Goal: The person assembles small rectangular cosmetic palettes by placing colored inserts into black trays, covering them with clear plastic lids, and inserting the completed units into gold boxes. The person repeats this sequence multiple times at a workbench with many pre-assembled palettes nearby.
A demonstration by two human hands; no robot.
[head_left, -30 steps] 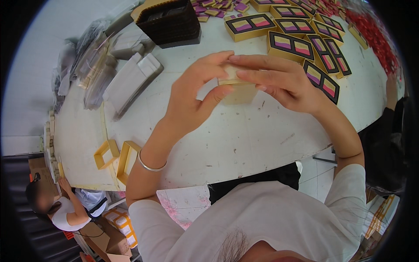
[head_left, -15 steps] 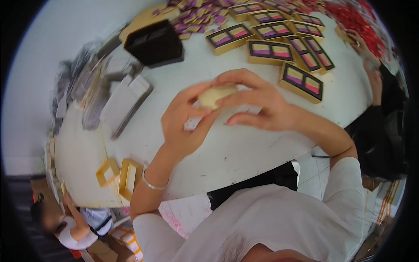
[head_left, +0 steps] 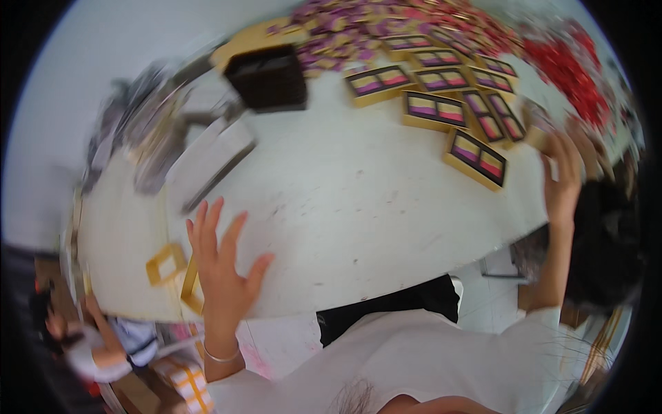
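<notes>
My left hand [head_left: 226,276] hovers over the near left of the table with fingers spread, holding nothing. Beside it stand two gold rectangular box frames [head_left: 165,265], one partly hidden behind the hand. Stretched far to the right, my right hand [head_left: 564,176] is at a blurred gold box [head_left: 536,127]. Whether the fingers grip that box or only touch it is too smeared to tell. A co-worker's hand [head_left: 587,148] is just beyond. Several gold boxes [head_left: 476,159] with black inserts, each holding a purple and a pink piece, lie to the left of my right hand.
At the back is a heap of purple and gold pieces [head_left: 338,34], with red packets [head_left: 569,76] to its right. A black stack of trays [head_left: 265,79], a white box [head_left: 210,162] and clear plastic bags [head_left: 141,124] stand at left. Another person [head_left: 86,345] sits lower left.
My hands have parted; the pale round thing they held no longer shows. The left dropped back toward the near left edge, opening; the right swung far right to the blurred box.
</notes>
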